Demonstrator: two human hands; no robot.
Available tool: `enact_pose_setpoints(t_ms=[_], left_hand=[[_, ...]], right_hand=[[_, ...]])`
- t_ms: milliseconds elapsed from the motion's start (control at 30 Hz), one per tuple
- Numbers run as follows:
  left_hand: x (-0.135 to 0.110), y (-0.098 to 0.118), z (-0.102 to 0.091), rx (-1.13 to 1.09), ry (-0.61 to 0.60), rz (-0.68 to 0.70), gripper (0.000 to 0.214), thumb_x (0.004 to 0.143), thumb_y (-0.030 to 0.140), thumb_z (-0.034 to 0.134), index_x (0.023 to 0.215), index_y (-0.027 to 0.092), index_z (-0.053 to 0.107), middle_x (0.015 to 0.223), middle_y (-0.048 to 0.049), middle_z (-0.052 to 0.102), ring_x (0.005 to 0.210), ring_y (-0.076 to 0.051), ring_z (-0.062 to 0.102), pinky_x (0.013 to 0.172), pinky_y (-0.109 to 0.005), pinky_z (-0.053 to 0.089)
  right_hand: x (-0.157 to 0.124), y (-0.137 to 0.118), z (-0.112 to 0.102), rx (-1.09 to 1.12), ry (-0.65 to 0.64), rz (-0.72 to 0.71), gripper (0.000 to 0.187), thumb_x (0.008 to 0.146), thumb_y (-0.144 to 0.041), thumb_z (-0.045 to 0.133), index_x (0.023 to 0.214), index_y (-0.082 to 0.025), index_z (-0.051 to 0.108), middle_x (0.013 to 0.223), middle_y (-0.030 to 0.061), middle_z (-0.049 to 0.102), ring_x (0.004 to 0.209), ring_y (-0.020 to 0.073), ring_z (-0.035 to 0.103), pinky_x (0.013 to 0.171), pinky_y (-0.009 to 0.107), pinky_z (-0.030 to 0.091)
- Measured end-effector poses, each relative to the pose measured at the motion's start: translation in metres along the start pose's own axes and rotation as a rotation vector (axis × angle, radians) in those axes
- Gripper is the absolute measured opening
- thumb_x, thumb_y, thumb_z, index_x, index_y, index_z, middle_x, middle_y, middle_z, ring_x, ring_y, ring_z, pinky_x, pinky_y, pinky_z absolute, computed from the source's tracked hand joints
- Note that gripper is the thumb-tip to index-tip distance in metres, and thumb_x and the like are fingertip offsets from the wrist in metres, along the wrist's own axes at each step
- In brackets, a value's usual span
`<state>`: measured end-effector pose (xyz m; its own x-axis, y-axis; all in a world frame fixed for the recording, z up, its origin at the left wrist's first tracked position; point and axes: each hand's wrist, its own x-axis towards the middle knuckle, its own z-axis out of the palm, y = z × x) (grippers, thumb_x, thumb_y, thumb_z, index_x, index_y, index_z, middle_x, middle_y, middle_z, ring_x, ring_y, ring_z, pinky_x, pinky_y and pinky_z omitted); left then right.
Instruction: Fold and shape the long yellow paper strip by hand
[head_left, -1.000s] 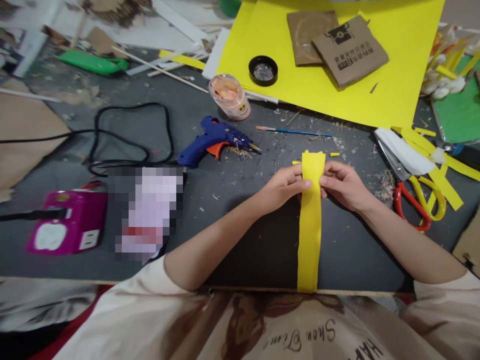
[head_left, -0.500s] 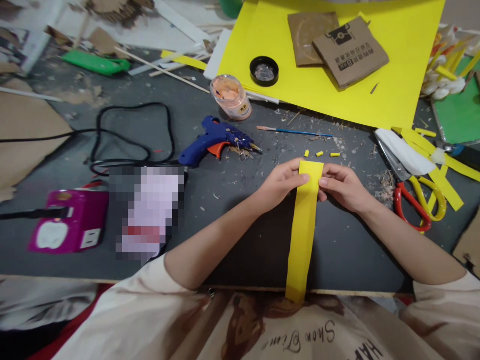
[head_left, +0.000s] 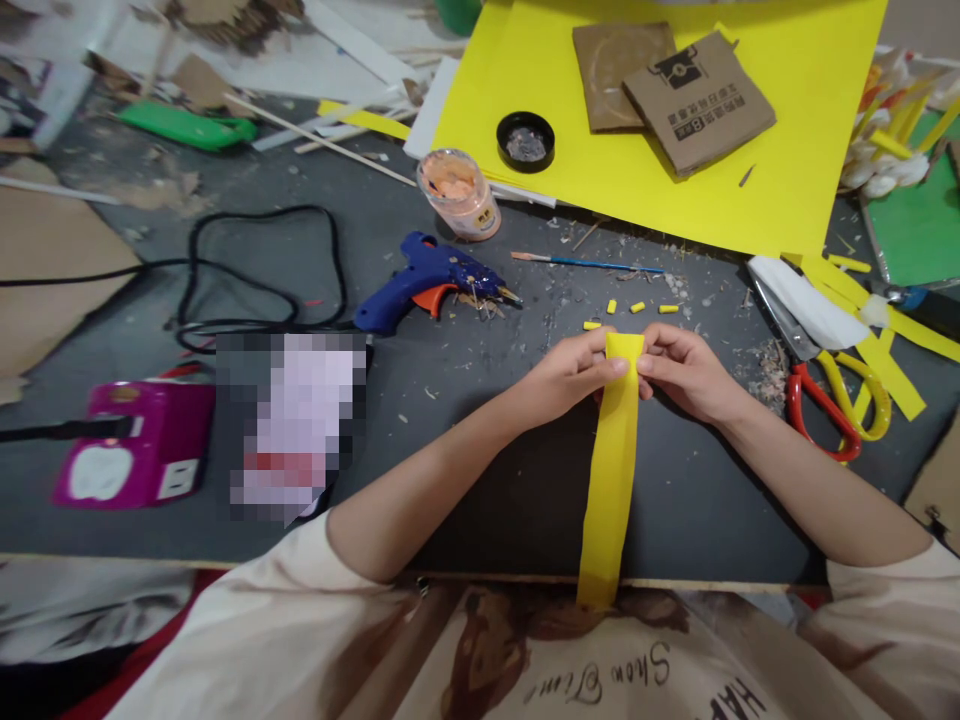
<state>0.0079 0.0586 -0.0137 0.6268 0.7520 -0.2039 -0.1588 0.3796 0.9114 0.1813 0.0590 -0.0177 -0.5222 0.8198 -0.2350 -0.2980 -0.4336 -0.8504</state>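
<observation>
A long yellow paper strip (head_left: 611, 480) hangs from my fingers toward the table's front edge, its lower end over my shirt. My left hand (head_left: 574, 372) pinches the left side of its top end, thumb on the face. On the right side, my right hand (head_left: 686, 368) grips the same end between thumb and fingers. The top end looks slightly bent over; the fingertips behind it are hidden. Just beyond my hands lie several small yellow paper rolls (head_left: 637, 308), one close to my left fingers.
A blue glue gun (head_left: 427, 280), a thin paintbrush (head_left: 600, 264) and an open paint jar (head_left: 461, 200) lie beyond my hands. Scissors (head_left: 821, 400) are at right among yellow strips. Cardboard pieces (head_left: 697, 105) rest on a yellow sheet (head_left: 810, 180). A magenta box (head_left: 184, 430) stands left.
The strip's top end has gone from flat to slightly bent and sits a little lower between my fingers. A small yellow roll beside my left fingers now shows. Both hands keep their grip.
</observation>
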Motion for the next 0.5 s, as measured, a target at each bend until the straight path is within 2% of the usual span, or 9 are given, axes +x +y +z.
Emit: enact_pose_setpoints(t_ms=[233,500], left_hand=[[0.0039,0.0006,0.0012,-0.052,0.131,0.124,0.032,0.075,0.046,0.065,0.075,0.017,0.049,0.059,0.0044,0.055,0.054,-0.011,0.060,0.052,-0.021,0.046],[0.0036,0.0030,0.0034,0.020,0.114,0.165,0.033,0.078,0.047,0.062,0.071,0.017,0.049,0.056,0.0046,0.051,0.052,-0.008,0.054,0.053,-0.019,0.044]], right_hand=[[-0.0022,0.0026,-0.0036,-0.061,-0.055,0.007,0.016,0.076,-0.028,0.071,0.075,-0.015,0.060,0.063,-0.0042,0.064,0.051,0.0044,0.056,0.051,0.017,0.043],[-0.0006,0.0030,-0.0025,-0.045,-0.004,-0.044,0.014,0.078,-0.029,0.068,0.077,-0.017,0.060,0.059,-0.0058,0.060,0.051,0.0048,0.054,0.053,0.018,0.043]])
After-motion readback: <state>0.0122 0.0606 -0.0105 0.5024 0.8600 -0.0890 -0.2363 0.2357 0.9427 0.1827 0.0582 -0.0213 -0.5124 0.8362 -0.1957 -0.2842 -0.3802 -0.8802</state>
